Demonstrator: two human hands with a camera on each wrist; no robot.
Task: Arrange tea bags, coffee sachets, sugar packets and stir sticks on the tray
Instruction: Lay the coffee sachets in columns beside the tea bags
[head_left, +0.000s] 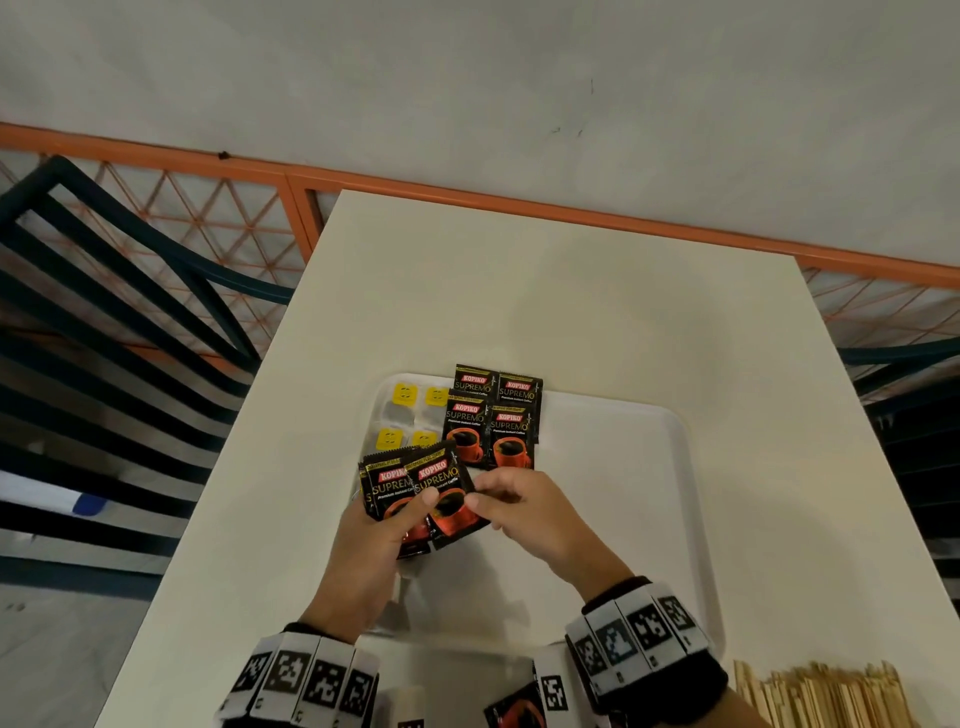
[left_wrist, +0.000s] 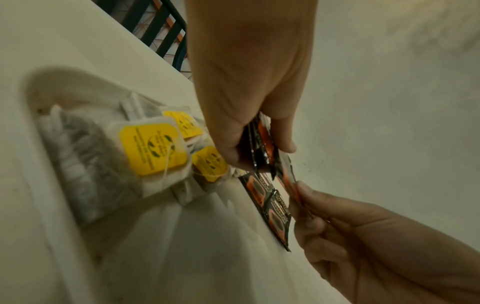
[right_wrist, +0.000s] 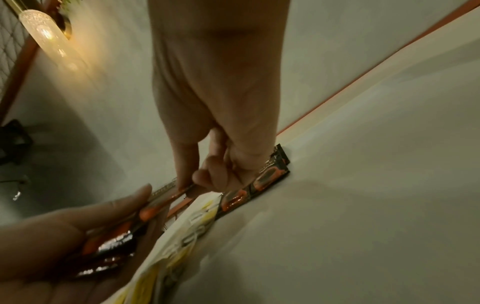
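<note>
Over the near left part of the white tray (head_left: 680, 467), the left hand (head_left: 371, 551) grips a small fan of black coffee sachets (head_left: 395, 486), thumb pressed across their fronts. Each reads "KOPIKO" in a red band, "SUPREMO" in gold beneath, and a small line that looks like "Premium Instant Coffee", above a picture of an orange cup of black coffee. The right hand (head_left: 524, 512) pinches the edge of the front sachet (head_left: 447, 493) between thumb and forefinger, its other fingers curled under.

Four more sachets of the same brand (head_left: 491, 418) lie flat in the tray in two overlapping rows; the far pair overhangs the tray's back rim. Just to their left, in the tray's far left corner, lie the tea bags (head_left: 410, 418), pale pouches with yellow tags; the print on the tags is too blurred to read. The held sachets hide the near edge of the tea bags in the head view.

At the near right corner of the surface (head_left: 519, 291) lies a heap of wooden stir sticks (head_left: 826, 693), outside the tray. Another sachet (head_left: 514, 709) shows between the wrists at the bottom edge. Both wrists wear bands with black-and-white square markers (head_left: 631, 636). Dark slatted chairs (head_left: 104, 291) stand beyond the surface's left side.
</note>
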